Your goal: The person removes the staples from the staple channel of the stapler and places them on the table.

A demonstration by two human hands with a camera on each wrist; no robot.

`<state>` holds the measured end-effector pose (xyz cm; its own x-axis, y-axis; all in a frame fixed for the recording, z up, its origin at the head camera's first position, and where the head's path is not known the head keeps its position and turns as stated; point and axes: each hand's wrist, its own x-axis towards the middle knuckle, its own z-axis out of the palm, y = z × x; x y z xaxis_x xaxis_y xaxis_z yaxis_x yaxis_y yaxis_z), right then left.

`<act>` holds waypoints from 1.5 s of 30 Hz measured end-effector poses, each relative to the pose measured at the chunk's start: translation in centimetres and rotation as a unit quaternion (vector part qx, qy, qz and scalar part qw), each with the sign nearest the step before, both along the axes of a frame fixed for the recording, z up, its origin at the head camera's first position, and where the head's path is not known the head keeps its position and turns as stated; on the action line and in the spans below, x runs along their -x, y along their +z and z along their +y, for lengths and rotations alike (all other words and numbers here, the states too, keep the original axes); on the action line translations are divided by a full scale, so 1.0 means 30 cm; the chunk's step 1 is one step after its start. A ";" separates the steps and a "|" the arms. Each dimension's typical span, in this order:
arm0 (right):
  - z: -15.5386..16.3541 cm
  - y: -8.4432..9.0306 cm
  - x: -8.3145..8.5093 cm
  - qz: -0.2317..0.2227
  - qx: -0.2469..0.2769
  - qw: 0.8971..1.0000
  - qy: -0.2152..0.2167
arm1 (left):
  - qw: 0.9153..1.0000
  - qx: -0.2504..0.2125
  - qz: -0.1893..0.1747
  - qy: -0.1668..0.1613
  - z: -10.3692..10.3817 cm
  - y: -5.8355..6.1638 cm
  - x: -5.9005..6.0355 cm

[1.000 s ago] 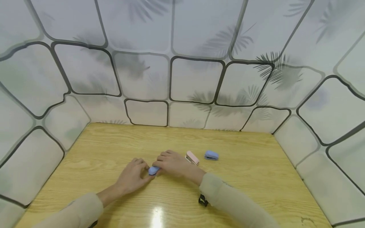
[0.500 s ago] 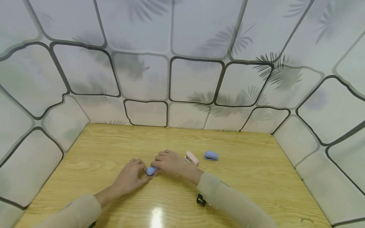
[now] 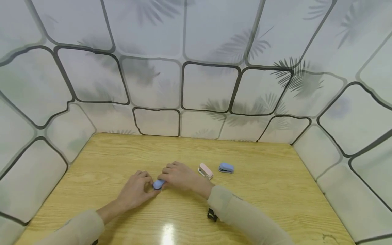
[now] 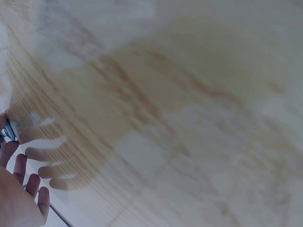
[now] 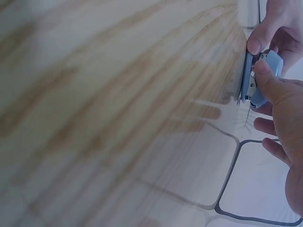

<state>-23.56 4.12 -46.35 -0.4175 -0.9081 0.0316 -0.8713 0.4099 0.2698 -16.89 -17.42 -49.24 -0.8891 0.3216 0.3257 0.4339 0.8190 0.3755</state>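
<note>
A small blue stapler (image 3: 158,184) is between the two hands, low over the tabletop. My left hand (image 3: 133,191) pinches its left end between thumb and fingers. From the right, my right hand (image 3: 181,176) grips the other end and covers much of it in the head view. The right wrist view shows the stapler (image 5: 273,64) with its top part spread from its base and metal visible between them. There the right thumb lies across its side. Only the edge of the stapler (image 4: 9,131) appears in the left wrist view, beside the fingers.
Right of the right hand, a pink stapler (image 3: 205,171) lies on the wooden table (image 3: 263,200). Another blue stapler (image 3: 226,167) lies just beyond it. Patterned panels (image 3: 211,88) rise along the table's back and sides.
Both hands have shifted slightly left together, carrying the blue stapler with them. Their hold on it looks the same. The other two staplers stay in place.
</note>
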 end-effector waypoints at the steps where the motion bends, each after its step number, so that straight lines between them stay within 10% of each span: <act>1: -0.002 0.000 0.000 0.003 -0.001 1.000 0.001 | 1.000 0.000 -0.001 0.000 -0.002 0.001 -0.001; 45: -0.019 -0.009 0.007 -0.057 0.007 0.998 -0.006 | 1.000 0.019 -0.014 0.019 -0.001 0.010 -0.002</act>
